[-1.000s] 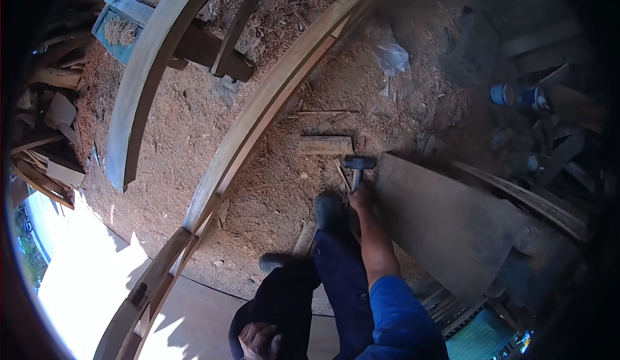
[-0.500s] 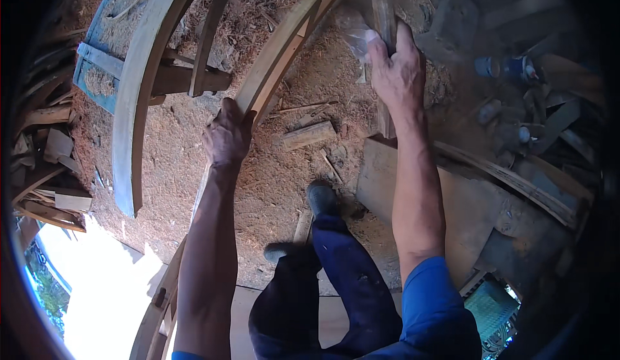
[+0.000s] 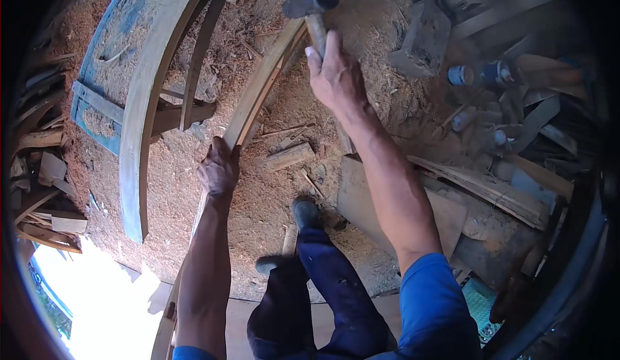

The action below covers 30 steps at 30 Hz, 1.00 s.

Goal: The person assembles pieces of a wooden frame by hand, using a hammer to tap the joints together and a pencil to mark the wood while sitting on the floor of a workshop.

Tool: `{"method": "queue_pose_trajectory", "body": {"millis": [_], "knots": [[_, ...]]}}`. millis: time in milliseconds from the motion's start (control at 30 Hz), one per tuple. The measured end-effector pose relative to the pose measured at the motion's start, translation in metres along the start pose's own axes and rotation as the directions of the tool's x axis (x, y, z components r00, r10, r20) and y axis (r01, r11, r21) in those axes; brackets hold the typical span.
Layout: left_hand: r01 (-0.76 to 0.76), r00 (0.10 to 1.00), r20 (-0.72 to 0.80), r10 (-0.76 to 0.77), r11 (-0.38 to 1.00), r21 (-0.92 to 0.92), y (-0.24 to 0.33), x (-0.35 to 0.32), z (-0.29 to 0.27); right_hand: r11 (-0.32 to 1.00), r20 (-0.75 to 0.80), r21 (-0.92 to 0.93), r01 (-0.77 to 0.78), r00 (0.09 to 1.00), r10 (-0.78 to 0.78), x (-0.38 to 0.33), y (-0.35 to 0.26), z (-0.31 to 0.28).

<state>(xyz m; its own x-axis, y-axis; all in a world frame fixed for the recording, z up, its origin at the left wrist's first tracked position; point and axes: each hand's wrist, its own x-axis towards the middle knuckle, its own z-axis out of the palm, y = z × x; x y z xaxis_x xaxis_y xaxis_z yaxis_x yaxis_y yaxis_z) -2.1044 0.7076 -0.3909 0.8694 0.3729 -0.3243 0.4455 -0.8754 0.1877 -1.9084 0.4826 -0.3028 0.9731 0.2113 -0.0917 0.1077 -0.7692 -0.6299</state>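
Observation:
A long curved wooden beam (image 3: pixel 257 92), made of strips laid together, runs from the top edge down toward my left forearm. My left hand (image 3: pixel 218 169) is closed around this beam at about its middle. In my right hand (image 3: pixel 337 79) is a hammer (image 3: pixel 311 2), gripped by its wooden handle, with the dark metal head upward. The head overlaps the upper part of the beam in the picture; whether they touch I cannot tell.
To the left a second curved beam (image 3: pixel 139 121) stands by a blue-edged frame (image 3: pixel 97 114). Sawdust and a short wood offcut (image 3: pixel 289 156) lie on the ground. A wooden block (image 3: pixel 423 37), cans (image 3: pixel 496 73) and scrap wood fill the right. A flat board (image 3: pixel 400 205) lies near my feet.
My right hand has swung left with the hammer, from right of the beam to over its upper part. My left hand keeps its hold. The view has shifted slightly.

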Motion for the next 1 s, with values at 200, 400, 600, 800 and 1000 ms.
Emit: {"method": "queue_pose_trajectory", "body": {"millis": [200, 400, 600, 800, 1000], "knots": [[-0.04, 0.987, -0.151, 0.047, 0.998, 0.055, -0.008, -0.005, 0.016, 0.991, 0.206, -0.07, -0.115, 0.97, 0.127, 0.004, 0.019, 0.036], [0.0, 1.0, -0.021, 0.0, 1.0, 0.004, 0.007, -0.001, 0.002, 0.861, 0.099, 0.325, -0.392, 0.919, 0.381, -0.088, 0.012, 0.056], [0.03, 0.999, -0.019, -0.03, 1.0, -0.003, 0.001, 0.001, -0.004, 0.392, 0.399, 0.628, -0.673, 0.71, 0.58, -0.17, -0.011, 0.037], [0.022, 1.0, -0.01, -0.021, 0.999, 0.026, 0.015, -0.001, -0.001, 0.398, 0.312, 0.604, -0.691, 0.664, 0.679, -0.154, 0.059, 0.022], [0.103, 0.992, 0.074, -0.098, 0.992, -0.075, 0.003, 0.0, 0.005, -0.074, 0.45, 0.836, -0.544, 0.603, 0.659, -0.031, 0.088, -0.002]]}}
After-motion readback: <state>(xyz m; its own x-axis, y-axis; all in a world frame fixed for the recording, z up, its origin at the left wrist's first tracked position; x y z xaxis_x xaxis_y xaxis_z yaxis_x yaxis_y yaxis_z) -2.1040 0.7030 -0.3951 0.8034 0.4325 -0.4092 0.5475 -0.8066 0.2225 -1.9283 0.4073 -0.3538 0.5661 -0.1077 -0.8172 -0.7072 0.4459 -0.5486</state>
